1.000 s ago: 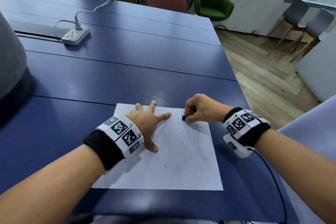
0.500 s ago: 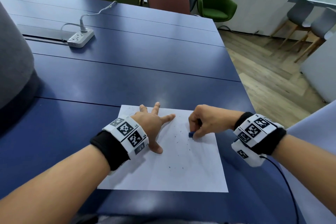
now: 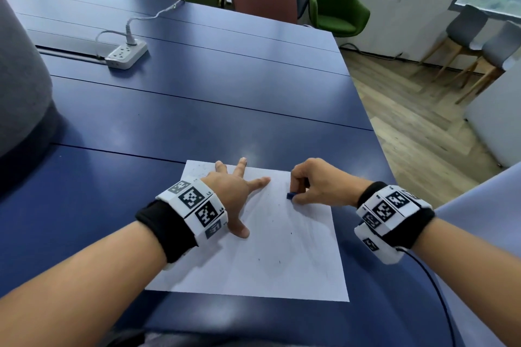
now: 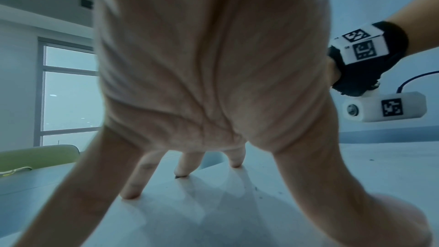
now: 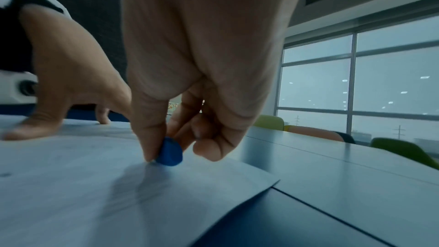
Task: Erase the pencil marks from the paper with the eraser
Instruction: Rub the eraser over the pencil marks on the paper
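Right now we hold the paper (image 3: 270, 256) down with our left hand (image 3: 231, 191), its fingers straight and splayed, fingertips (image 4: 129, 193) and thumb pressing flat on the sheet's far-left part. Just to the right of it, our right hand (image 3: 318, 182) pinches the small blue eraser (image 3: 291, 195) between thumb and curled fingers, and the wrist view shows the eraser (image 5: 170, 152) touching the sheet under the thumb tip. The eraser sits at the fingertips, on the side facing the left hand, near the paper's far-right corner, so the right hand alone is the working one and the left only anchors. Nearer to us than both hands lies most of the sheet, where faint grey strokes and a few dark specks (image 3: 279, 262) show; whether those specks are crumbs or remaining marks we cannot tell. We judge that the next rubbing must travel from the right hand toward our body, down the sheet, with the left hand bracing against that pull. Beyond the hands stretches the blue table (image 3: 197, 110), and far off to the left a white power strip (image 3: 127, 56).
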Tool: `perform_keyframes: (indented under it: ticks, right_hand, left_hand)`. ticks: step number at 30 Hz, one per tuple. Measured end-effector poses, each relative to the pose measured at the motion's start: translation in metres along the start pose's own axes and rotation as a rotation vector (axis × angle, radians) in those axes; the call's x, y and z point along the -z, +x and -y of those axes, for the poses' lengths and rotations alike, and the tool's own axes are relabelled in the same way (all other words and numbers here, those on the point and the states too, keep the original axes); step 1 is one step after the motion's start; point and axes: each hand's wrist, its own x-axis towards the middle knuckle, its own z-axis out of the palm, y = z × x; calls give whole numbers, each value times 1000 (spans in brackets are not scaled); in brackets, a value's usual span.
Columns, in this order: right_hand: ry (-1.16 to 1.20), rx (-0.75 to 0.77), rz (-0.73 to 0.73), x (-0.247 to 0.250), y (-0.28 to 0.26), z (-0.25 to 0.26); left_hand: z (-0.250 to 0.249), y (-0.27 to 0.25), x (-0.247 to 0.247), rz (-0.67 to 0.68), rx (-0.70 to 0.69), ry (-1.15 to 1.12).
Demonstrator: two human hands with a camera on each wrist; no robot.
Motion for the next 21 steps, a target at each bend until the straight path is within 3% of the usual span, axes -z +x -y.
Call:
perform_keyframes:
  ticks: [4, 8, 9, 13, 14, 18, 19, 21]
  right_hand:
    - [-24, 19, 266, -5, -15, 8]
    - [8, 8, 24, 0, -3, -2]
    - [31, 5, 22, -2, -5, -2]
    - [67, 17, 325, -12, -22, 8]
    - [70, 11, 324, -10, -21, 9]
    - [92, -8, 74, -5, -9, 3]
    - [91, -5, 91, -7, -12, 4]
    - [74, 8, 258, -13, -23, 11]
  left_hand:
    - [0, 1, -1, -4, 2, 1]
    - [0, 2, 0, -5, -7, -18]
    - [0, 2, 0, -7, -7, -17]
    - [0, 1, -1, -9, -3, -12]
    - [0, 1, -1, -8, -3, -13]
    - [0, 1, -1, -17, -5, -14]
    - [0, 1, -1, -18, -4, -11]
    - [0, 1, -1, -19, -5, -9]
